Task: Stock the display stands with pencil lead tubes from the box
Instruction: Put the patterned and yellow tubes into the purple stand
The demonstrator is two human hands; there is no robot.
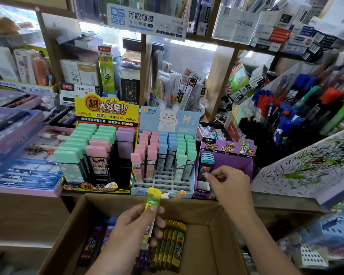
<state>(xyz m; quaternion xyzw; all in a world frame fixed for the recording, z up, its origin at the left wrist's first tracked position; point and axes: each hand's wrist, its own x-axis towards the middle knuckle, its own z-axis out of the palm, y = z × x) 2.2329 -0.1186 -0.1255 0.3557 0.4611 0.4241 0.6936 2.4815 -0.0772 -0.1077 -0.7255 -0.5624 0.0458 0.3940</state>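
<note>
- A head-worn view looks down at a stationery shop tabletop (282, 201) crowded with pens and boxed goods.
- An open cardboard box (75, 217) sits at the near edge. It holds a row of yellow lead tubes (173, 241) lying side by side, with darker tubes (95, 239) to their left.
- The left grip (133, 225), a bare hand, is above the box. Its fingers and thumb are curled round a single yellow lead tube (151, 205), which stands nearly upright with its cap on top.
- Three display stands sit side by side just behind the box.
- The yellow stand (105, 110), on the left, holds tubes with mint, pink and lilac caps.
- The pale blue rabbit stand (169, 118), in the middle, holds rows of pink, blue and green tubes.
- The purple stand (228, 148), on the right, holds a short stack of blue-capped tubes (207, 158).
- The right grip (229, 183), also a bare hand, reaches into the purple stand. Its thumb and forefinger pinch the front blue-capped tube.
</note>
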